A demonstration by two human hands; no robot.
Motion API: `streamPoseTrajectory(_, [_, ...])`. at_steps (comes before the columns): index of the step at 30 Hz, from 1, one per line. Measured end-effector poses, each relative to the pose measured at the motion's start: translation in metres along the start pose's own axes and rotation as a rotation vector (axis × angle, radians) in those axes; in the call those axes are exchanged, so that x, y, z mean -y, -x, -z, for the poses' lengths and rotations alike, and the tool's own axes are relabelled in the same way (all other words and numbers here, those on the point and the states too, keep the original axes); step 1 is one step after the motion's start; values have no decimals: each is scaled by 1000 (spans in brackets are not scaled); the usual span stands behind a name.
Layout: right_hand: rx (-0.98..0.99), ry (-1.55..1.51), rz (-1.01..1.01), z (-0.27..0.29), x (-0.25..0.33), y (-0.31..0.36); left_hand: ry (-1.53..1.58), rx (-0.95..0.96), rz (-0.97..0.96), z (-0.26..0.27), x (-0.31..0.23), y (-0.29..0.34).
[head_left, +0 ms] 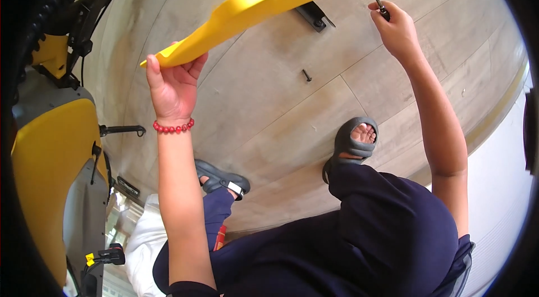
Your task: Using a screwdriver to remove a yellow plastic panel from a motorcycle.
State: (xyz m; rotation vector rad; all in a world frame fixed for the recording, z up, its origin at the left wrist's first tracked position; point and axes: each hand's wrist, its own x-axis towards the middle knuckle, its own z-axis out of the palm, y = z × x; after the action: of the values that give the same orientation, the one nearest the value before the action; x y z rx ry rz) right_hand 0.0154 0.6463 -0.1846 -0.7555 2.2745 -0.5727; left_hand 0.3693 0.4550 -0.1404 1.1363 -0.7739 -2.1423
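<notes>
A long curved yellow panel [241,13] with a round hole near its far right end is raised above the floor. My left hand [175,86] is closed on its lower left end, thumb on the near face. Out to the right, my right hand [397,30] grips a small screwdriver [380,5] with a dark handle, its metal tip pointing up and away. The screwdriver and the panel are apart. My right fingers partly cover the screwdriver's handle.
A black bolt [306,75] lies on the wood-look floor [269,117]. Beyond it rests a black bracket-like part [315,16], partly hidden by the panel. Along the left stands a yellow and grey vehicle-like body [48,156] with a kickstand-like black rod [123,129] and a loose cable connector [109,255].
</notes>
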Motion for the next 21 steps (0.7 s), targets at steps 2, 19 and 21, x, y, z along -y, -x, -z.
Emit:
streamPoseTrajectory(2, [-9, 19, -27, -2, -5, -2, 15, -8, -7, 7, -1, 6])
streamPoseTrajectory(19, [-148, 51, 179, -5, -4, -1, 47, -85, 161, 2, -46, 3])
streamPoseTrajectory(21, [-121, 137, 440, -16, 8, 20, 118, -42, 213, -2, -51, 2])
